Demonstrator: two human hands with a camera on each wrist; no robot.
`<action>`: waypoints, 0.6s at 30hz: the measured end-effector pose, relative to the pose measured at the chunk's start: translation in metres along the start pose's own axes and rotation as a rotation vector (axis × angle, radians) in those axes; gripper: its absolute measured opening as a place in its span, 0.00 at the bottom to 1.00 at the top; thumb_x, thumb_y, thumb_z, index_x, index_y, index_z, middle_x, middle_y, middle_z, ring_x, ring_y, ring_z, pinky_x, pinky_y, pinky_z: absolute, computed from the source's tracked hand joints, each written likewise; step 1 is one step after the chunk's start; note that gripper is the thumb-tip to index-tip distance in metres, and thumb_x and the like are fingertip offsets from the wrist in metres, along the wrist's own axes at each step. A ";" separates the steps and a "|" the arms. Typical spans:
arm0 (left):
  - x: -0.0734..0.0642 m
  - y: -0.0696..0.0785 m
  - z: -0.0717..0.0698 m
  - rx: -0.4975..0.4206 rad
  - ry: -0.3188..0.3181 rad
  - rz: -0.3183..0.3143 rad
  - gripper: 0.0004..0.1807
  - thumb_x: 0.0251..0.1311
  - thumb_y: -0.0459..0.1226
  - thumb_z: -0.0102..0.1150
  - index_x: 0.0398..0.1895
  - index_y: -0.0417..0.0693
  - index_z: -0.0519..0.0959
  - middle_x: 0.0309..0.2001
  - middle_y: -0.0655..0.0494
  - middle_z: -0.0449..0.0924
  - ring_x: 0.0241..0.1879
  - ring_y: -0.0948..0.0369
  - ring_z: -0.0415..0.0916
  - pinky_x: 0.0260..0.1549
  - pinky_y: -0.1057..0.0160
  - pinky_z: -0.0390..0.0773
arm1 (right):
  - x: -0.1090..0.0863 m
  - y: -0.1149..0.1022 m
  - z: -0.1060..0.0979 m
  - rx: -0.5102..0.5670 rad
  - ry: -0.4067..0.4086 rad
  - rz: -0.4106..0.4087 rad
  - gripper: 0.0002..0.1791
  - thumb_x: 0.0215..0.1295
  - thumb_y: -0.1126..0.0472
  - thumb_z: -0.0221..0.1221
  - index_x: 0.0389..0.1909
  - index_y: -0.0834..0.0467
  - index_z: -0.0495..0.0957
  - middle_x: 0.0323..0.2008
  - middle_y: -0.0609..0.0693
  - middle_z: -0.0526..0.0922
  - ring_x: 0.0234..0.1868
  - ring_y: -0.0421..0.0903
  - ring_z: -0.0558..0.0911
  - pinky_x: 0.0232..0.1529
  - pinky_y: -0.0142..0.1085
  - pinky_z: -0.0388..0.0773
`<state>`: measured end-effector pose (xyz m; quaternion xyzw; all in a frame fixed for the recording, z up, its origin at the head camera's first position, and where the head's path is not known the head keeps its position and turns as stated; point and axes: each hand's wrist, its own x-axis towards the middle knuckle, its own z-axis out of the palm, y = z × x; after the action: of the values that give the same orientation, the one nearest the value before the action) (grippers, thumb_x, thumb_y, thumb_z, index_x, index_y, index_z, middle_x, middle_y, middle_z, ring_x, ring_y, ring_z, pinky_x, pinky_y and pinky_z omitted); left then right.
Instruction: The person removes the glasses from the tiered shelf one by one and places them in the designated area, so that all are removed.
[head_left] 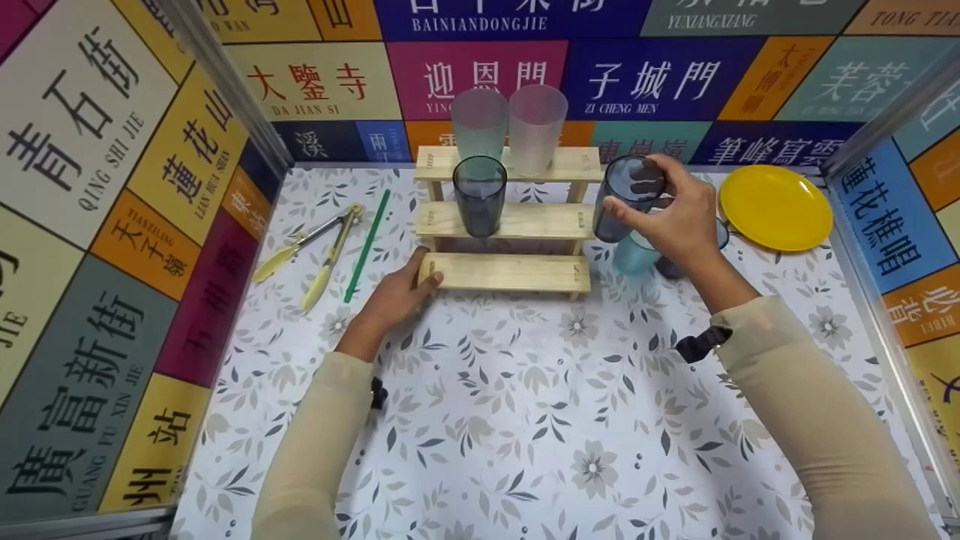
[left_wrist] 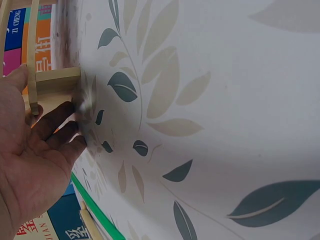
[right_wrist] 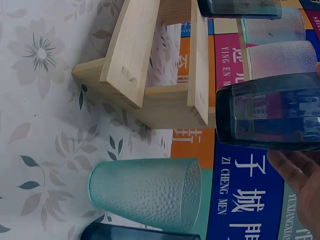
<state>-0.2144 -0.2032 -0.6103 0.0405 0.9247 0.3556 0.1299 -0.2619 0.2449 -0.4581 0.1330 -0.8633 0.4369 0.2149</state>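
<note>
My right hand [head_left: 682, 217] holds a dark blue-grey tumbler [head_left: 609, 217] up in the air, just right of a three-tier wooden stand [head_left: 510, 271]. In the right wrist view this tumbler [right_wrist: 270, 112] hangs clear of the stand. At the left end of the lowest step, my left hand [head_left: 394, 296] grips the board between thumb and fingers. Another dark tumbler [head_left: 481, 202] stands on the middle step. The top step bears a pale teal tumbler [head_left: 478, 124] and a pinkish clear tumbler [head_left: 537, 131].
Below my right hand, a teal tumbler [head_left: 634, 256] and a partly hidden dark tumbler [head_left: 670, 268] stand on the table. A yellow plate [head_left: 777, 208] lies at the far right. Left of the stand lie yellow-tipped tongs [head_left: 330, 259] and a green stick [head_left: 367, 246]. Printed panels wall the table.
</note>
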 end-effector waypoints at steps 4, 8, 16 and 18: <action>0.000 0.001 -0.001 -0.003 -0.001 0.003 0.46 0.83 0.68 0.44 0.93 0.60 0.47 0.82 0.35 0.69 0.76 0.33 0.74 0.76 0.35 0.71 | -0.001 0.001 -0.009 -0.013 0.008 0.027 0.38 0.55 0.51 0.87 0.65 0.58 0.85 0.50 0.57 0.93 0.47 0.52 0.90 0.48 0.17 0.78; -0.001 0.002 -0.002 -0.013 -0.011 0.005 0.46 0.84 0.66 0.44 0.94 0.58 0.46 0.82 0.33 0.68 0.75 0.33 0.74 0.76 0.35 0.71 | -0.003 0.005 -0.019 -0.013 0.016 0.055 0.38 0.54 0.53 0.87 0.65 0.58 0.85 0.52 0.57 0.93 0.47 0.50 0.90 0.49 0.16 0.79; -0.003 0.004 -0.002 -0.008 -0.005 0.009 0.46 0.85 0.64 0.45 0.94 0.58 0.45 0.80 0.32 0.70 0.73 0.33 0.77 0.74 0.35 0.73 | -0.006 0.014 -0.040 -0.021 0.009 0.129 0.39 0.55 0.49 0.86 0.67 0.53 0.84 0.56 0.54 0.92 0.49 0.37 0.89 0.51 0.17 0.80; -0.003 0.003 -0.002 -0.008 0.001 0.006 0.46 0.84 0.65 0.46 0.94 0.58 0.46 0.79 0.32 0.72 0.72 0.33 0.78 0.73 0.36 0.74 | -0.007 0.017 -0.045 -0.035 0.012 0.138 0.39 0.55 0.48 0.86 0.67 0.52 0.85 0.56 0.54 0.92 0.49 0.36 0.88 0.51 0.17 0.80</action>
<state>-0.2124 -0.2024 -0.6064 0.0428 0.9232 0.3597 0.1286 -0.2515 0.2914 -0.4492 0.0665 -0.8767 0.4363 0.1916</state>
